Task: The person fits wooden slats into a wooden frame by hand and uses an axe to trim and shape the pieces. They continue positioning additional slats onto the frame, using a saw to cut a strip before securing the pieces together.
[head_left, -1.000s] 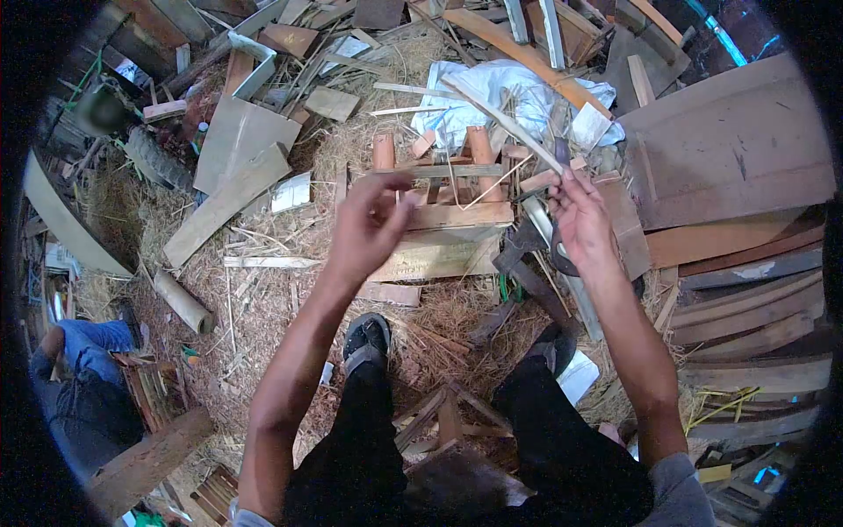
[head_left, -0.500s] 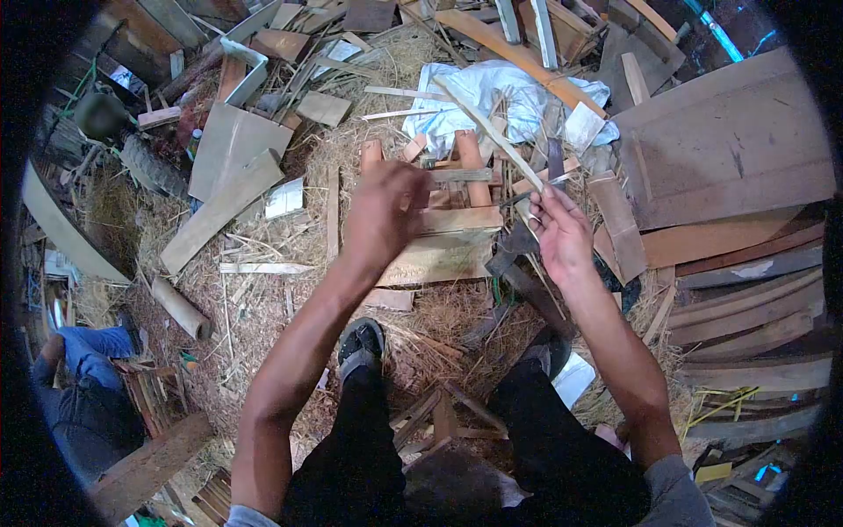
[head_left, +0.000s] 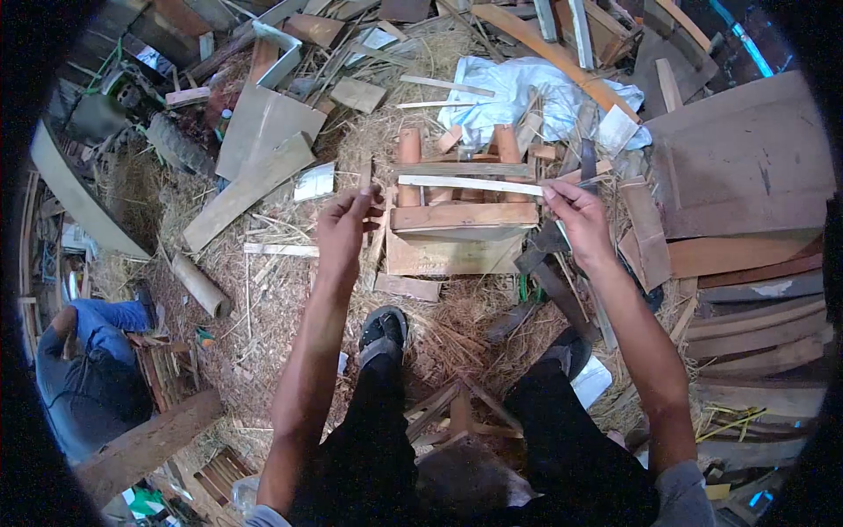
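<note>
A thin pale wood strip [head_left: 470, 184] is pinched at one end between the thumb and fingers of my right hand [head_left: 581, 221]. It points left, almost level, over a small wooden frame [head_left: 465, 215] built of boards and two round-looking posts. A grey slat [head_left: 461, 169] crosses the posts just behind the strip. My left hand [head_left: 344, 230] is off to the left of the frame with its fingers apart and holds nothing; the strip's free end stops short of it. Below the frame's front board lies a wider light board [head_left: 452, 256].
Straw and wood chips cover the ground. A white sack [head_left: 518, 92] lies behind the frame, and a large brown panel [head_left: 746, 158] leans at right above stacked curved planks [head_left: 760, 329]. Dark tools [head_left: 558, 281] lie below my right hand. A seated person [head_left: 97, 378] is at lower left.
The strip has swung down from pointing up and away to lying almost level across the frame. My left hand has moved left, away from above the frame, and its fingers have spread.
</note>
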A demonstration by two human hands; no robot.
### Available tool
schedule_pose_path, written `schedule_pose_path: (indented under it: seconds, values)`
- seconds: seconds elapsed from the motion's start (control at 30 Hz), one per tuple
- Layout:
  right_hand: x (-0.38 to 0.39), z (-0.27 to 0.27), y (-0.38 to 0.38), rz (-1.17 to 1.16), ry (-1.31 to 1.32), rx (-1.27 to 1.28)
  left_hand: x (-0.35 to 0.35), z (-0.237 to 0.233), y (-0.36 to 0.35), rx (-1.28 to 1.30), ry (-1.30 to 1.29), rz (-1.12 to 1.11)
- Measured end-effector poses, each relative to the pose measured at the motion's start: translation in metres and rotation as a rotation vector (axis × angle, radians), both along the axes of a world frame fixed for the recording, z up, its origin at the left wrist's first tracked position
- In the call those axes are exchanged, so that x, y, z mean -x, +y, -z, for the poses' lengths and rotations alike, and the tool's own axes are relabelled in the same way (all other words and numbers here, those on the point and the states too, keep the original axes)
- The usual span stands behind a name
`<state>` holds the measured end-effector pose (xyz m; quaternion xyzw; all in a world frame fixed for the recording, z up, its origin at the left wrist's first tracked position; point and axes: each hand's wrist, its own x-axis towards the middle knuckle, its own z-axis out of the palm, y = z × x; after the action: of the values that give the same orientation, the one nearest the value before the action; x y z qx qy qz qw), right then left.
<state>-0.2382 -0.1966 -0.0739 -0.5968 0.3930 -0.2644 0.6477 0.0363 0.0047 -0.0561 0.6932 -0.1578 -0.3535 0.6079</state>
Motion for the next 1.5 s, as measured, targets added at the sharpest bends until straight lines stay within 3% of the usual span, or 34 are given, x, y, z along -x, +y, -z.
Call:
schedule_pose_path:
  seconds: [0.63, 0.9, 1.1, 1.4, 1.5]
  values:
    - [-0.012, 0.003, 0.0, -0.034, 0.015, 0.063, 0.017, 0.002, -0.005, -0.048, -0.098, -0.007]
    - [-0.008, 0.014, 0.0, 0.041, -0.132, -0.169, 0.015, 0.003, -0.007, -0.03, 0.129, -0.053]
    - [-0.012, 0.015, 0.002, 0.07, -0.109, -0.192, 0.021, -0.005, -0.012, 0.001, 0.19, -0.117]
    - [-0.018, 0.022, 0.009, 0.106, -0.099, 0.048, 0.011, 0.011, -0.009, 0.031, 0.198, -0.056]
    - [-0.019, 0.018, 0.007, 0.135, -0.1, -0.059, 0.005, 0.011, -0.007, 0.059, 0.12, 0.002]
